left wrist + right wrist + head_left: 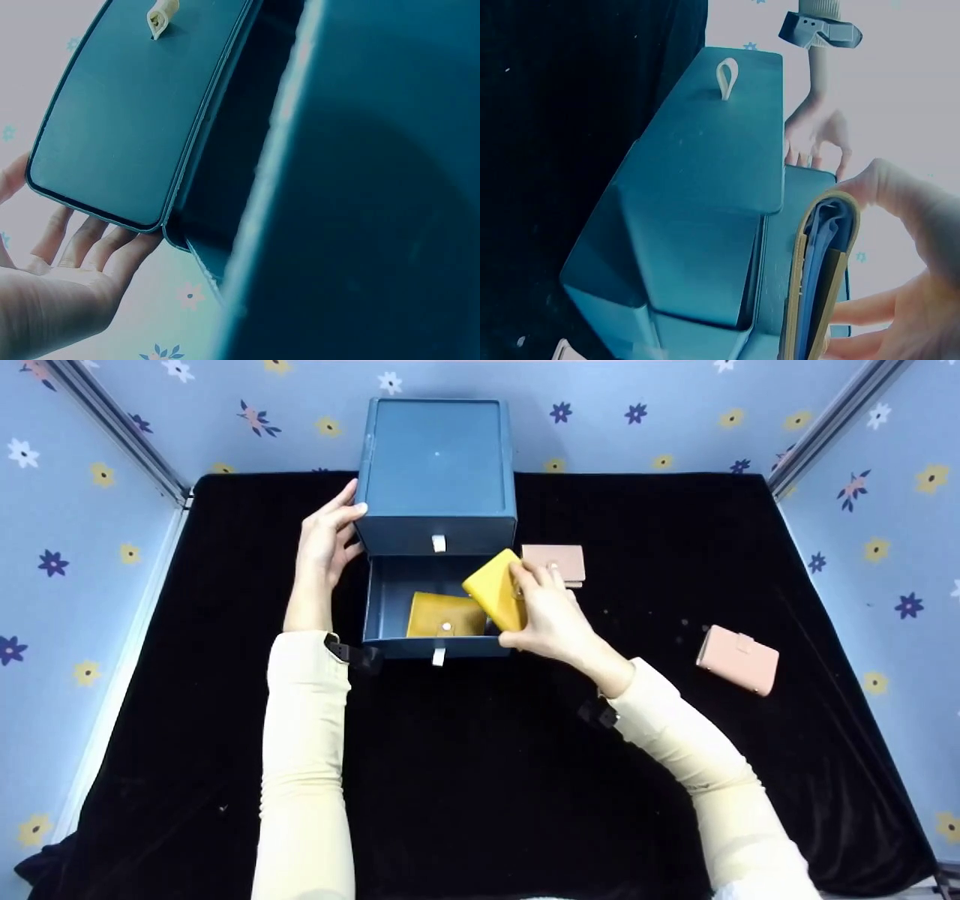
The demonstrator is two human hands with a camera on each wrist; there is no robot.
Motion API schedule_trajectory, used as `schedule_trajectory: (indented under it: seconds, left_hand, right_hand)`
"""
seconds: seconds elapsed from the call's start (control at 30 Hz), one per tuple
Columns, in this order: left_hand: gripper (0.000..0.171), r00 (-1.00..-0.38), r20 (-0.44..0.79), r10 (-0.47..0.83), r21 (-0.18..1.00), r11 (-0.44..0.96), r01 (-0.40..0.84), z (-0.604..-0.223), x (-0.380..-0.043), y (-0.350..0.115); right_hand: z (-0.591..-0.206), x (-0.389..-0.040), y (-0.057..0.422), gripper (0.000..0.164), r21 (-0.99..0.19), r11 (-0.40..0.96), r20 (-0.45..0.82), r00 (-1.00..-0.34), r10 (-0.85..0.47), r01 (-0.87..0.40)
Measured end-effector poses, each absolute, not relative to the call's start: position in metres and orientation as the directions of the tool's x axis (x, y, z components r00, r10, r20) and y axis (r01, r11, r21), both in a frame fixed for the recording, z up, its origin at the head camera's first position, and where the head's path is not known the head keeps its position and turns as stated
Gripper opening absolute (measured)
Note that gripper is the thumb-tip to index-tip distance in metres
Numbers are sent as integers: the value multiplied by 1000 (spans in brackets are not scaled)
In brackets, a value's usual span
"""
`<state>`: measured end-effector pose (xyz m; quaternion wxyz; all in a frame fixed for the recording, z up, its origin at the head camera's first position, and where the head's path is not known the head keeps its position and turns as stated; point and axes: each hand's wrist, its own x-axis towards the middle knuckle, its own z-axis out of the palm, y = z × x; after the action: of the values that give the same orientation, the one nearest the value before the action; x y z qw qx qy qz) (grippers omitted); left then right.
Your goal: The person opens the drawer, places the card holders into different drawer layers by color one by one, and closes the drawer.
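Forearms (306, 780) outstretched, left grip (324, 536) — fingers (84, 241) extended, right grip (551, 619) — pinching

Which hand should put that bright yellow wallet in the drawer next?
Probably the right hand: it grips the bright yellow wallet at the right side of the open drawer. The left hand touches the left side of the blue cabinet.

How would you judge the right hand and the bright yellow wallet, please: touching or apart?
Touching: the head view shows the right hand gripping the bright yellow wallet between its thumb and fingers.
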<state>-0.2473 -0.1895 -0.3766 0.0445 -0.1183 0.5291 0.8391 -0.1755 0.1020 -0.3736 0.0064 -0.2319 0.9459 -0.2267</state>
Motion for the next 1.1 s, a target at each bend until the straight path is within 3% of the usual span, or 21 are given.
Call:
schedule_trajectory:
  seconds: [0.57, 1.1]
  left_hand:
    - [58, -966, -257, -40, 866, -453, -211, -374, -247, -188]
    - [58, -966, -256, -42, 869, -447, -211, -374, -246, -188]
  right_hand:
    - [-366, -182, 65, 89, -403, 730, 86, -817, -570, -552]
    - [-369, -185, 53, 90, -397, 707, 30, -778, -627, -585]
